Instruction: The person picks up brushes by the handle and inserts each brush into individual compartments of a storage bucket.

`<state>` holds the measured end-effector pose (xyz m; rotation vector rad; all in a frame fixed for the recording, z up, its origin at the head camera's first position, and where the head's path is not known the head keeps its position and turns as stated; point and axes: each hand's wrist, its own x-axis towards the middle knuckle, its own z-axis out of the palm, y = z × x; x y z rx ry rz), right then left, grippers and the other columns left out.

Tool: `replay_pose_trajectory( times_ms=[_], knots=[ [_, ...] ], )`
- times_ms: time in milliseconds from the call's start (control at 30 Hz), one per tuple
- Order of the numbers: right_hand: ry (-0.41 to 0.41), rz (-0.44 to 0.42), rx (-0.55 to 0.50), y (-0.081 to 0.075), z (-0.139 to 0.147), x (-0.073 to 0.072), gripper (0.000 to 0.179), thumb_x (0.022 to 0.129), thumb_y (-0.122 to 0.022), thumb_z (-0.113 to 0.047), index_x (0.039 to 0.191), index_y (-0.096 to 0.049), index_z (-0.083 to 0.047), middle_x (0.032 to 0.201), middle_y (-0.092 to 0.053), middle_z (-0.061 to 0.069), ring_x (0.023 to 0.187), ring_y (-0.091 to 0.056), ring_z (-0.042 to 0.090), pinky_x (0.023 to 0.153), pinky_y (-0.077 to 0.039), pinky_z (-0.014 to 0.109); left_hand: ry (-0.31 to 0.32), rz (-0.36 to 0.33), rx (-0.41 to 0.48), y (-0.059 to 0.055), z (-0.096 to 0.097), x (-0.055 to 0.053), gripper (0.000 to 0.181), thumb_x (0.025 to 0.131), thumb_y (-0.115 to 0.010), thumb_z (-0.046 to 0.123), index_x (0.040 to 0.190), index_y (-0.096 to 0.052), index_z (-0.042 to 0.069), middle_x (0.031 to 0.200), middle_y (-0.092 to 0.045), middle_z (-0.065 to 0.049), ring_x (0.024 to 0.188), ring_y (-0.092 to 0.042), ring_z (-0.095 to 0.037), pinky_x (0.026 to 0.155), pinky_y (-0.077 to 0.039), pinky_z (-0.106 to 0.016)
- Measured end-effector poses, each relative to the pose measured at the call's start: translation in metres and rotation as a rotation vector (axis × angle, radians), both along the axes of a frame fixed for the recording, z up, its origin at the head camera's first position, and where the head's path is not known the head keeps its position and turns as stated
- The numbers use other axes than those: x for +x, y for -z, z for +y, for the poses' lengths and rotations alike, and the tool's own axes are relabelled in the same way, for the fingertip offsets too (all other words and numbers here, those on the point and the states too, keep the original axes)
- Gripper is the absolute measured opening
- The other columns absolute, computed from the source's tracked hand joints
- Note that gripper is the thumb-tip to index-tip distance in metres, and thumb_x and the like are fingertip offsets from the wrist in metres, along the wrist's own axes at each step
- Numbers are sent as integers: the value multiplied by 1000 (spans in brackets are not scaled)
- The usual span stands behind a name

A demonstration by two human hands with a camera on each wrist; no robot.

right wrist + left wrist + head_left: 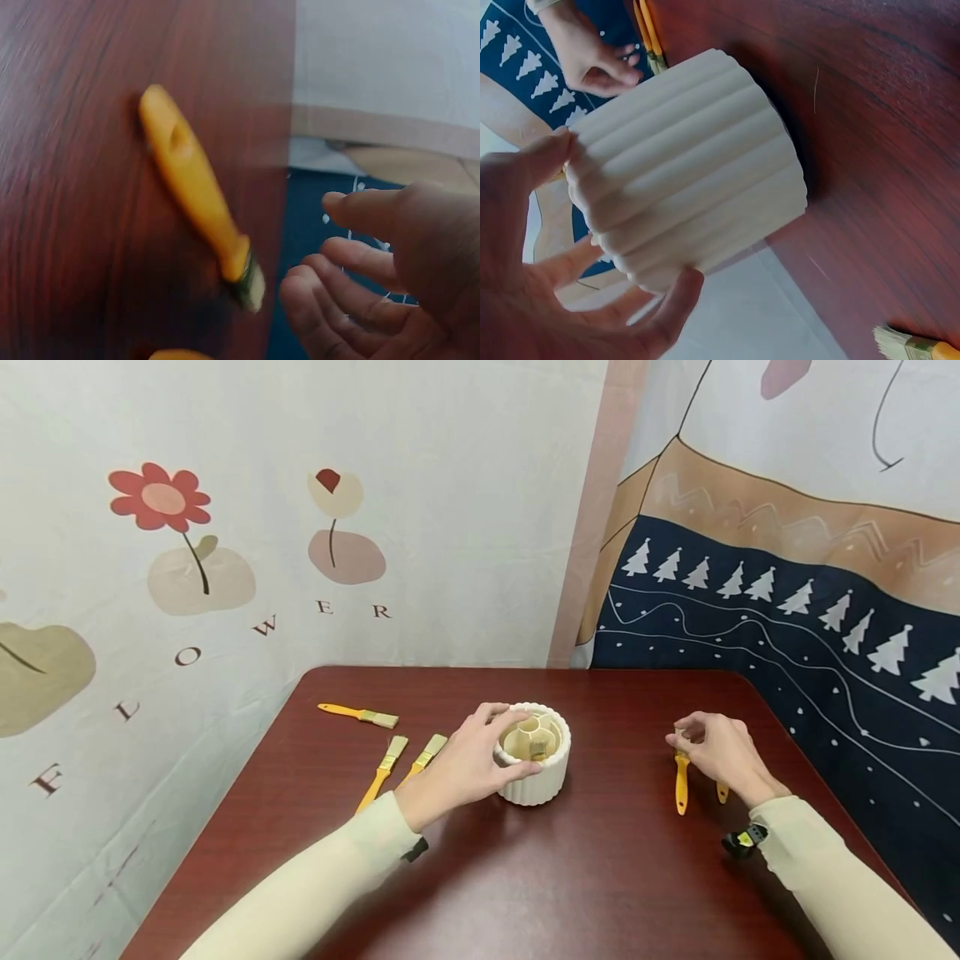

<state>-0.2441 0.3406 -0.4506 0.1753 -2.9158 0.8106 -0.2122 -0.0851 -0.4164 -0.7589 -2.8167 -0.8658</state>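
Note:
A white ribbed round holder (534, 789) with cream compartments stands upright near the table's middle. My left hand (468, 760) holds its rim, thumb on the near side and fingers on the far side. A small greyish-gold piece (538, 750) shows inside one compartment; I cannot tell its kind. At the right, my right hand (723, 747) hovers over a yellow-handled paintbrush (682, 785), fingers loosely bent. In the right wrist view there is a gap between these fingers and the paintbrush (187, 172). Another yellow handle (722, 792) lies partly hidden under that hand.
On the left of the dark red table (592, 868) lie more yellow-handled paintbrushes: one at the back (358, 715), one angled nearer (384, 770), and one (429, 752) partly covered by the left wrist. Printed cloth (465, 527) hangs behind the table.

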Motion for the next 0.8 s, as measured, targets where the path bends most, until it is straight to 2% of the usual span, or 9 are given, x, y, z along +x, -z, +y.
replay_pose_trajectory(
  times_ms=[233, 400, 500, 667, 800],
  knots=[
    [52, -73, 29, 10, 14, 0, 48, 106, -88, -27, 128, -76, 14, 105, -82, 26, 84, -73, 29, 63, -59, 32, 100, -47, 33, -5, -10, -7, 76, 100, -93, 43, 167, -64, 23, 181, -51, -19, 164, -57, -46, 131, -50, -66],
    [79, -130, 4, 13, 14, 2, 57, 106, -89, -32, 130, -72, 16, 93, -77, 19, 68, -70, 21, 57, -59, 36, 169, -71, 32, -8, -15, -15, 75, 103, -91, 34, 170, -61, 19, 186, -45, -17, 170, -50, -41, 136, -45, -65],
    [82, -148, 5, 13, 14, 2, 59, 106, -89, -34, 131, -72, 17, 88, -76, 16, 64, -71, 18, 55, -59, 37, 218, -89, 39, -9, -18, -20, 75, 103, -88, 30, 171, -59, 17, 188, -42, -18, 173, -46, -40, 138, -42, -66],
    [83, -159, 8, 15, 13, 1, 60, 106, -89, -35, 131, -73, 18, 87, -75, 16, 62, -72, 16, 55, -60, 37, 287, -140, 77, -11, -20, -26, 74, 102, -85, 22, 171, -58, 13, 189, -40, -16, 178, -38, -37, 142, -36, -66],
    [82, -166, 3, 17, 14, 0, 60, 105, -89, -34, 130, -74, 19, 90, -76, 18, 62, -72, 15, 56, -60, 37, 312, -155, 83, -10, -21, -29, 76, 100, -84, 17, 171, -57, 11, 190, -38, -16, 180, -35, -36, 143, -34, -65]
  ],
)
